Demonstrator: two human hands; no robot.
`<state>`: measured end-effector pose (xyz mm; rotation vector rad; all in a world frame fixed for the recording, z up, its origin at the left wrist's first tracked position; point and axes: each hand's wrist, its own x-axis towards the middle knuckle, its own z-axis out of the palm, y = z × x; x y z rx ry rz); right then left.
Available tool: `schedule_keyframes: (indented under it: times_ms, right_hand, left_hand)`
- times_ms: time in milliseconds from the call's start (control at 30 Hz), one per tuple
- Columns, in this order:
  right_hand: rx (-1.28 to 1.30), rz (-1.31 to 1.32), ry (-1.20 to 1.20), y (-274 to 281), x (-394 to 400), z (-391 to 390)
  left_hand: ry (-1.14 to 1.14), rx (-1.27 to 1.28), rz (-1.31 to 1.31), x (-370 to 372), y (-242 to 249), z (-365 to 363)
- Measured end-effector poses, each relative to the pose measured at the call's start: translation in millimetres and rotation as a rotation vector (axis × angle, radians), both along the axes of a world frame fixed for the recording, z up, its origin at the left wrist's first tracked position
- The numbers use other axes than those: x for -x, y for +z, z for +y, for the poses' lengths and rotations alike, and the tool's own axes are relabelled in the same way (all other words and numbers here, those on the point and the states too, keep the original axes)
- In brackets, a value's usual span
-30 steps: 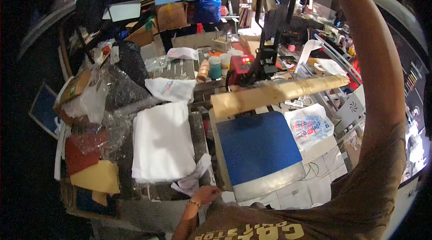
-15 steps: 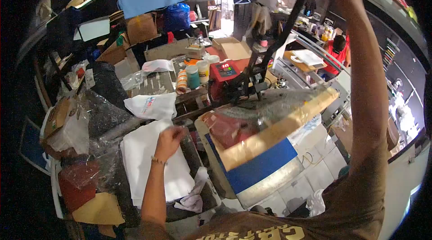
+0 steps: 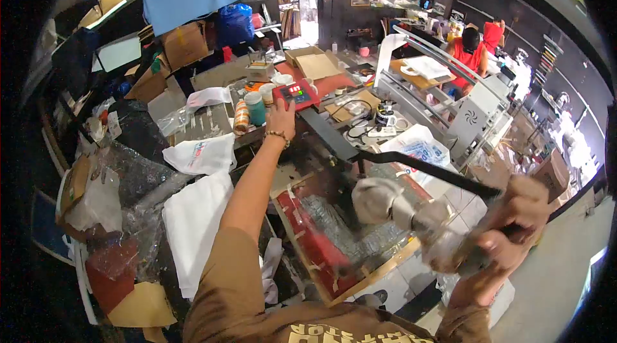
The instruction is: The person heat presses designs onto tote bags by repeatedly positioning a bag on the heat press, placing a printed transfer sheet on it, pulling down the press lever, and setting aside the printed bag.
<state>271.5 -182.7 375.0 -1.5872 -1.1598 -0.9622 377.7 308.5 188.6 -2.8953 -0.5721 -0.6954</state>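
My left hand (image 3: 281, 119) reaches forward to the red control box (image 3: 297, 95) with its lit display, fingers on its front edge; nothing shows in its grasp. At the right, my right hand (image 3: 514, 224) wraps round the end of a black lever handle (image 3: 430, 169); that hand is blurred. A crumpled plastic-like wrap (image 3: 379, 201) hangs at the lever. Below the lever lies a wood-framed red panel (image 3: 315, 234) with grey plastic on it. White cloth (image 3: 196, 230) is stacked left of my left arm.
Jars (image 3: 256, 110) stand left of the control box. A grey metal machine (image 3: 479, 115) stands at the right, with people in red tops (image 3: 472, 54) beyond it. Clear plastic (image 3: 151, 195) and a brown sheet (image 3: 143, 304) lie at the left.
My left hand has moved from the white cloth to the control box. My right hand has come down from overhead with the lever. The framed panel now lies lower, covering the blue surface.
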Motion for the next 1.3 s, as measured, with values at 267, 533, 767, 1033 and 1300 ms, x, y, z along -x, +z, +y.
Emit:
schedule_keyframes:
  times_ms: [267, 533, 767, 1033, 1300]
  right_hand:
    - [0.372, -0.021, 0.224, -28.0, 13.4, -23.9]
    - [0.352, 0.369, -0.153, -45.5, 43.0, -15.5]
    - [0.576, 0.089, 0.191, -8.0, 19.4, -17.6]
    - [0.569, 0.021, 0.171, -12.1, 8.5, -22.2]
    - [0.539, 0.013, 0.195, -16.0, 3.6, -25.1]
  left_hand:
    - [0.088, -0.105, -0.034, -34.7, -9.2, 12.8]
    - [0.079, -0.270, -0.060, -27.0, -28.1, -2.8]
    - [0.105, -0.129, 0.016, -26.8, -13.7, -12.1]
    - [0.110, -0.139, -0.005, -43.5, -14.8, -13.4]
    - [0.117, 0.119, 0.173, -57.0, 30.2, -5.5]
